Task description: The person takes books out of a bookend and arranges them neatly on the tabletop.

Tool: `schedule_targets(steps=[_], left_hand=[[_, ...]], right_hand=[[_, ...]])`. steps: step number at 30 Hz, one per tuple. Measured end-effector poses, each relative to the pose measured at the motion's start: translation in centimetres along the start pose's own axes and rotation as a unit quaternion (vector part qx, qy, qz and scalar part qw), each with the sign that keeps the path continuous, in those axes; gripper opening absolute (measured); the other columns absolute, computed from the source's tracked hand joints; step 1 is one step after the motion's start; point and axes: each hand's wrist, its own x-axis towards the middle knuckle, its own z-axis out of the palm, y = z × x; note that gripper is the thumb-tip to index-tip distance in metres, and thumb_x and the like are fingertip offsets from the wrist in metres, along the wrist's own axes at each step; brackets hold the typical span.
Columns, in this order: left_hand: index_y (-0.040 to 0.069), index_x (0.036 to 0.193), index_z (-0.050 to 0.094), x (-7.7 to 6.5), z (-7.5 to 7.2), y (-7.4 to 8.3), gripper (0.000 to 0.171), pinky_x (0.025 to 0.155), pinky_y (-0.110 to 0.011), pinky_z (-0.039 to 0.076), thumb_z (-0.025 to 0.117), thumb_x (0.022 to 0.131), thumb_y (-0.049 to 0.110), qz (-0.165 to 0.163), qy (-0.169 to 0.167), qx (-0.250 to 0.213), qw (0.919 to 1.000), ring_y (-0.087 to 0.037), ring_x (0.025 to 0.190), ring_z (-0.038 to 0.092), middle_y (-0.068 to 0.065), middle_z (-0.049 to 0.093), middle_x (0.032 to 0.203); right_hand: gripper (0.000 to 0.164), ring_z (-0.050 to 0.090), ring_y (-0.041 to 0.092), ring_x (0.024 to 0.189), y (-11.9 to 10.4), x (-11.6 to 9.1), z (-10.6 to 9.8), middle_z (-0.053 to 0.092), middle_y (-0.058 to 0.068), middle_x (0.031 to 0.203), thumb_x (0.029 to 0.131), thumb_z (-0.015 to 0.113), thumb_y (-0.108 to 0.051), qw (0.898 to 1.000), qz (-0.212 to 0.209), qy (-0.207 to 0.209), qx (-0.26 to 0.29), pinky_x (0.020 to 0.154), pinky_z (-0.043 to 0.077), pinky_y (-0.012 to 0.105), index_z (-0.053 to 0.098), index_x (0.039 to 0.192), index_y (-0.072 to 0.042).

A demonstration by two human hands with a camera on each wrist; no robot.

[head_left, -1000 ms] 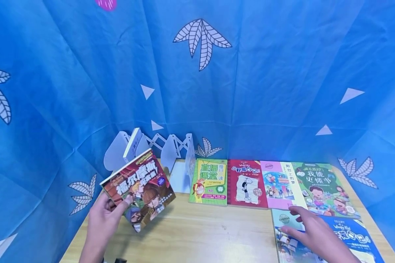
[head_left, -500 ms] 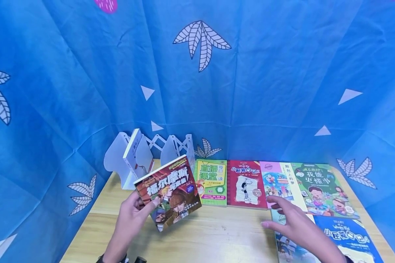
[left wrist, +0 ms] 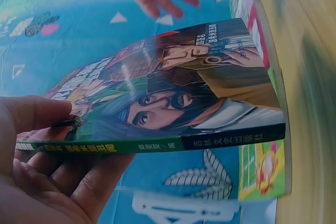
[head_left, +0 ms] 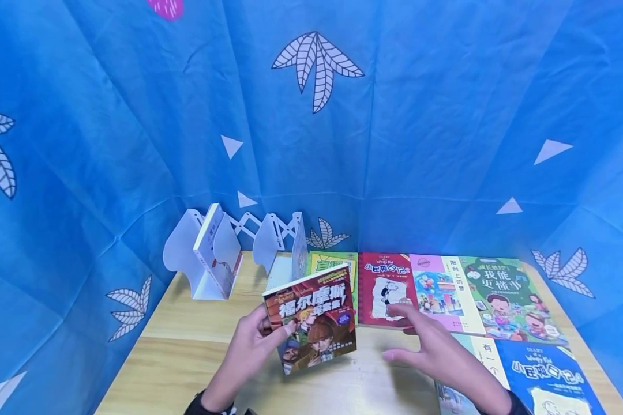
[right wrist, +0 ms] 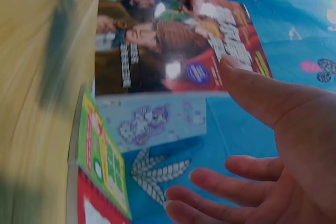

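A thin paperback book (head_left: 316,323) with a dark red and brown illustrated cover is held tilted above the table. My left hand (head_left: 256,343) grips it by its left spine edge, thumb on the front cover and fingers behind, as the left wrist view (left wrist: 52,145) also shows. To the right of the book is my right hand (head_left: 431,346), fingers spread and holding nothing. In the right wrist view the right thumb (right wrist: 252,85) overlaps the book's cover; whether it touches I cannot tell.
A white expandable bookend rack (head_left: 265,242) stands at the back left, with a book (head_left: 220,253) upright in it. Along the back lie a yellow-green book (head_left: 332,259), a red book (head_left: 386,288), a pink book (head_left: 436,288) and a green book (head_left: 514,300). A blue book (head_left: 550,374) lies at front right.
My left hand has carried the paperback rightward from in front of the rack to the table's middle. My right hand has moved left, away from the books at front right, towards it.
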Motion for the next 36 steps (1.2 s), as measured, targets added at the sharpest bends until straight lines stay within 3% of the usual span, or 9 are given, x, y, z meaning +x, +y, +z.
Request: schedule_targets(steps=[6, 10, 13, 17, 23, 29, 32, 36], left_hand=[[-0.001, 0.127, 0.064, 0.2, 1.4, -0.1, 0.035, 0.078, -0.028, 0.066, 0.073, 0.096, 0.013, 0.045, -0.061, -0.013, 0.9971, -0.01, 0.087, 0.077, -0.022, 0.079, 0.107], [-0.001, 0.129, 0.064, 0.3, 2.0, 0.1, 0.035, 0.076, -0.031, 0.067, 0.071, 0.098, 0.012, 0.061, -0.09, -0.021, 0.9939, -0.011, 0.086, 0.077, -0.023, 0.078, 0.107], [0.002, 0.134, 0.062, 0.3, 2.3, 0.4, 0.039, 0.077, -0.03, 0.066, 0.071, 0.098, 0.014, 0.034, -0.105, -0.027, 0.9935, -0.011, 0.088, 0.077, -0.021, 0.078, 0.11], [0.007, 0.136, 0.062, 0.3, 2.7, 0.8, 0.043, 0.08, -0.028, 0.066, 0.073, 0.096, 0.017, -0.002, -0.123, -0.026, 0.9921, -0.011, 0.089, 0.077, -0.017, 0.078, 0.113], [0.008, 0.138, 0.061, 0.2, 3.0, 1.0, 0.046, 0.084, -0.028, 0.065, 0.074, 0.095, 0.018, -0.009, -0.149, -0.033, 0.9882, -0.013, 0.093, 0.077, -0.016, 0.077, 0.117], [0.004, 0.135, 0.062, 0.3, 3.0, 0.9, 0.046, 0.081, -0.026, 0.065, 0.076, 0.094, 0.02, -0.025, -0.149, -0.02, 0.9883, -0.012, 0.087, 0.076, -0.019, 0.077, 0.112], [0.002, 0.133, 0.061, 0.3, 3.1, 1.0, 0.047, 0.079, -0.025, 0.065, 0.076, 0.093, 0.02, -0.033, -0.146, -0.015, 0.9887, -0.012, 0.085, 0.075, -0.019, 0.077, 0.11], [0.002, 0.137, 0.058, 0.4, 2.9, 0.9, 0.053, 0.082, -0.024, 0.065, 0.079, 0.091, 0.02, -0.055, -0.13, -0.031, 0.9895, -0.014, 0.09, 0.077, -0.019, 0.078, 0.112]], right_hand=[[0.082, 0.068, 0.034, 0.122, -0.7, 0.3, 0.9, 0.064, 0.012, 0.142, 0.084, 0.081, -0.053, 0.999, -0.018, -0.008, 0.031, 0.097, 0.062, 0.049, 0.049, 0.148, -0.013], [0.079, 0.071, 0.033, 0.115, -0.7, 0.4, 1.2, 0.07, 0.013, 0.131, 0.087, 0.082, -0.042, 0.996, -0.056, -0.02, 0.068, 0.094, 0.064, 0.044, 0.046, 0.148, -0.007], [0.079, 0.074, 0.026, 0.107, -0.7, 0.4, 1.3, 0.072, 0.016, 0.127, 0.089, 0.08, -0.039, 0.993, -0.075, -0.031, 0.086, 0.09, 0.065, 0.039, 0.045, 0.148, 0.0], [0.064, 0.074, 0.012, 0.1, -0.8, 0.4, 1.6, 0.075, 0.01, 0.121, 0.093, 0.075, -0.041, 0.992, -0.082, -0.037, 0.087, 0.085, 0.065, 0.028, 0.055, 0.14, -0.003], [0.026, 0.066, -0.003, 0.09, -0.6, 0.3, 2.1, 0.079, 0.0, 0.105, 0.104, 0.062, -0.032, 0.986, -0.159, 0.006, 0.051, 0.075, 0.062, 0.022, 0.07, 0.118, -0.012], [0.015, 0.062, -0.005, 0.078, -0.3, 0.1, 2.4, 0.078, 0.0, 0.096, 0.104, 0.062, -0.022, 0.978, -0.199, 0.022, 0.063, 0.064, 0.06, 0.021, 0.071, 0.109, -0.011], [0.015, 0.064, -0.004, 0.079, -0.3, 0.0, 2.5, 0.078, 0.002, 0.096, 0.104, 0.062, -0.022, 0.979, -0.191, 0.023, 0.073, 0.062, 0.061, 0.021, 0.071, 0.109, -0.011], [0.022, 0.07, 0.0, 0.085, -0.5, -0.1, 2.6, 0.078, 0.008, 0.103, 0.105, 0.06, -0.029, 0.984, -0.149, 0.011, 0.095, 0.064, 0.063, 0.021, 0.071, 0.113, -0.011]])
